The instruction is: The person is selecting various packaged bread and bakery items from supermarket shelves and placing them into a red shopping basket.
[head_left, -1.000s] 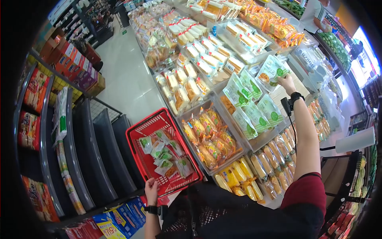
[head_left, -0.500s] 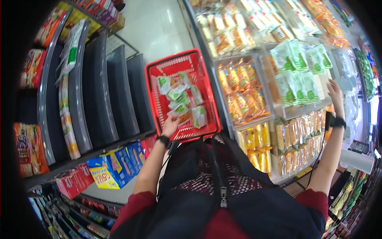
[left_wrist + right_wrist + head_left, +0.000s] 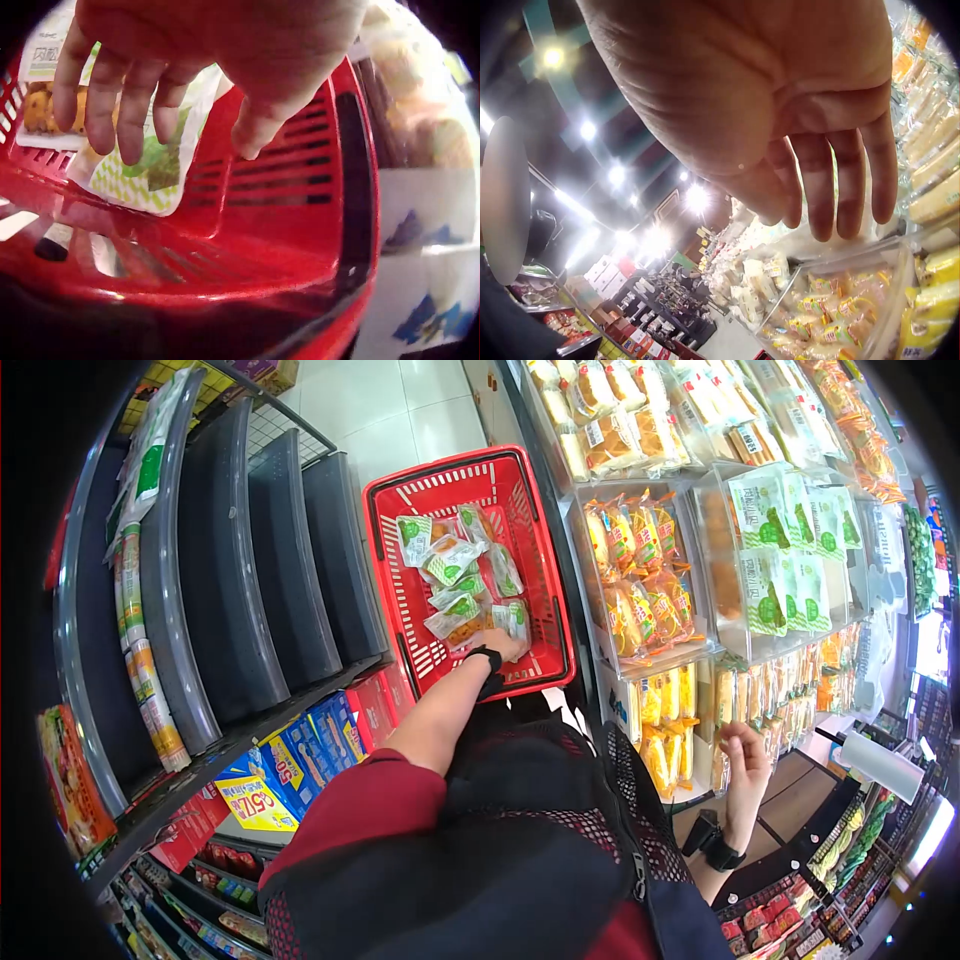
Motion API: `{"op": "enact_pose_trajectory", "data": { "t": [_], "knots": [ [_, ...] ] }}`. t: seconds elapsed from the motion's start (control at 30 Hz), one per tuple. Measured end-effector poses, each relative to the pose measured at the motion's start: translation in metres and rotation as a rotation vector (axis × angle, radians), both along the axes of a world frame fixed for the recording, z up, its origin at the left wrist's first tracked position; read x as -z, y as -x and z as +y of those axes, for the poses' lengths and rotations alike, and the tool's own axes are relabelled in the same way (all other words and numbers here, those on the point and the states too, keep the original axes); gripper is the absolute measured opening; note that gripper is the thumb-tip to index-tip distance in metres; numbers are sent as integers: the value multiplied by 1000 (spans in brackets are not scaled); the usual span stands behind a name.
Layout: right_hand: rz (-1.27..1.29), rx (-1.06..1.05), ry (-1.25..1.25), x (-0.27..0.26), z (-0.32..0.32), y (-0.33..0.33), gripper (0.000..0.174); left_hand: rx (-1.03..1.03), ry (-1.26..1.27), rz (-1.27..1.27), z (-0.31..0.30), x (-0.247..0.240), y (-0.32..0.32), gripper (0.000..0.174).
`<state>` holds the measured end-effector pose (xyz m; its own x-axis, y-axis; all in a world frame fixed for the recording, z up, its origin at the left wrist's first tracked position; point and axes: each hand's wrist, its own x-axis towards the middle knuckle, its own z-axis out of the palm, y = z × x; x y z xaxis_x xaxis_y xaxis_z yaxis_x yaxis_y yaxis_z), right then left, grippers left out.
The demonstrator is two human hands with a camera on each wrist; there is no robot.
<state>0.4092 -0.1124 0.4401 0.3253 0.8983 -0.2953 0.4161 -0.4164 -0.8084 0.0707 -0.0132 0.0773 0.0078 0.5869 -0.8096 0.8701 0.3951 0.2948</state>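
My left hand reaches down into the red shopping basket. Several clear and green-white snack packets lie heaped inside it. In the left wrist view, my fingers hang loosely over one packet with a green leaf print, the thumb held apart. Orange-brown pieces show through the packet beside it. My right hand is held in the air in front of the display bins, fingers loosely bent and holding nothing. The right wrist view shows its palm and spread fingers.
Right of the basket stand clear bins of wrapped bread, yellow packs and green-white bags. Dark tilted shelves line the left side. Blue boxes sit below them, and a white roll is at far right.
My right hand has left a green-white bag in the display and come down toward my body. The left hand has moved from the basket's near rim into it. The view has turned down toward the basket.
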Motion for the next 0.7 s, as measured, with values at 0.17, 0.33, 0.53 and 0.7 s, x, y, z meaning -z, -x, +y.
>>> {"op": "enact_pose_trajectory", "data": {
  "t": [0.17, 0.33, 0.53, 0.7],
  "knots": [
    [53, 24, 73, 2, -5, 30, 22, -16, -100, -100, 3, 11, 17, 39],
    [98, -99, 94, 5, 28, 23, 22, -335, -262, -554, 8, -92, 40, 33],
    [-154, -684, -113, 15, 73, 113, 51, -565, -291, -1051, -12, -221, 63, 25],
    [-198, -954, -499, 0, 97, 195, 63, -438, -604, -1097, -16, -312, 47, 23]
  ]
}}
